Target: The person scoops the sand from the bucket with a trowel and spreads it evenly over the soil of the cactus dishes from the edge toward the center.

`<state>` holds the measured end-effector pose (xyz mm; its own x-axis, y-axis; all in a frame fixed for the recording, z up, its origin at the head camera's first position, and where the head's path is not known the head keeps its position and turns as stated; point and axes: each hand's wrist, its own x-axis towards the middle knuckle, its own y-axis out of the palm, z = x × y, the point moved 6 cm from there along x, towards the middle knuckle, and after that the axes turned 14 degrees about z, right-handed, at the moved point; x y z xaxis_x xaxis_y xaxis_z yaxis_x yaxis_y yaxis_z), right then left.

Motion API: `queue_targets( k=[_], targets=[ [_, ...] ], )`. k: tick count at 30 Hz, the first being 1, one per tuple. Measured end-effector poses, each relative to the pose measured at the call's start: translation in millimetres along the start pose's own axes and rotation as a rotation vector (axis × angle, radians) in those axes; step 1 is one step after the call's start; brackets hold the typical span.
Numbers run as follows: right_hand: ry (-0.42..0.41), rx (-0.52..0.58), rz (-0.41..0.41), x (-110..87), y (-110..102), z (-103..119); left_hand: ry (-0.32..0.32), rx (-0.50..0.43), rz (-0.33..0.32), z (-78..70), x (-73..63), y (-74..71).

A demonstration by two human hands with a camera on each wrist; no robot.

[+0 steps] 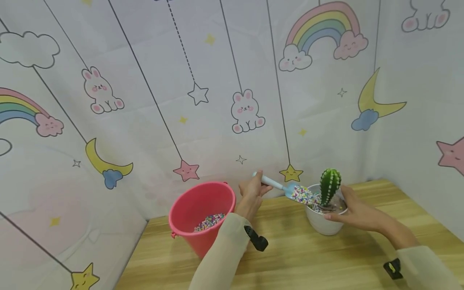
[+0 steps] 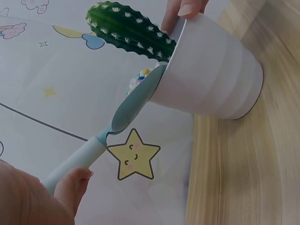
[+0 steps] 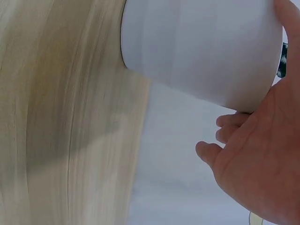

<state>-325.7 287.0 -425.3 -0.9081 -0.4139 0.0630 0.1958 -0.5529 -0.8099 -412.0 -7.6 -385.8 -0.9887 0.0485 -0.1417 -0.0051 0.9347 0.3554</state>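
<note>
My left hand [image 1: 251, 192] grips the pale handle of a small light-blue shovel [image 2: 136, 101]. Colourful beads [image 1: 301, 194] heap on its blade, which tilts down at the rim of a white flowerpot [image 1: 325, 224]. A green cactus [image 1: 330, 186] with white spines stands in that pot, and more beads lie around its base. With my right hand [image 1: 362, 211] I hold the pot at its right side, thumb at the near rim and fingers toward the back. The right wrist view shows the palm beside the pot's upper wall [image 3: 201, 47].
Left of the pot stands a pink-red bucket [image 1: 200, 243] with colourful beads [image 1: 211, 221] inside; my left forearm passes in front of its right side. Both stand on a wood-grain table [image 1: 290, 257]. A printed cloth [image 1: 217, 153] with stars and rabbits hangs behind.
</note>
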Motion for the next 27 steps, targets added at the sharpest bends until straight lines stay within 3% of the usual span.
queue_targets(
  k=[15,20,27],
  targets=[
    [0.110,-0.080,0.022,0.0,4.8,-1.2,0.043,0.085,-0.006,-9.9,-7.2,3.9],
    [0.088,-0.038,0.034,0.9,2.8,-5.3,0.042,0.073,-0.008,-9.3,-5.8,3.7],
    [0.053,-0.096,-0.043,0.7,6.9,-2.7,0.038,0.062,-0.007,-10.1,-6.8,2.3]
  ],
)
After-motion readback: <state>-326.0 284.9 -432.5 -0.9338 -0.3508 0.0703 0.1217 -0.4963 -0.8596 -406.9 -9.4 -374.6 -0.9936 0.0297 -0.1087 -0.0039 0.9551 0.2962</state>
